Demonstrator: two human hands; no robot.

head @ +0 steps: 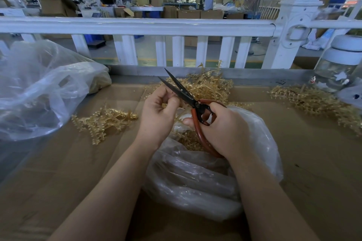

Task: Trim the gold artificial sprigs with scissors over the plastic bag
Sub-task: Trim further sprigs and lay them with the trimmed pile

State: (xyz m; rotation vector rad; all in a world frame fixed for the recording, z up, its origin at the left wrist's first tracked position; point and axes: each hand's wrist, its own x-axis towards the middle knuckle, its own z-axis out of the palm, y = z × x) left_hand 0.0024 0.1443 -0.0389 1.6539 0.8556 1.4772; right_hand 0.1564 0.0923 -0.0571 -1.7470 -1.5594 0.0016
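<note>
Left hand (160,111): we pinch a gold sprig (179,116), mostly hidden, just beside the blades.
Right hand (221,129): we grip the scissors (184,92), blades parted.
Plastic bag (195,178): directly beneath, on the cardboard tabletop (305,152).
Risk: our fingertips sit close; closing carelessly could nick them, and offcuts might miss the bag.
</note>
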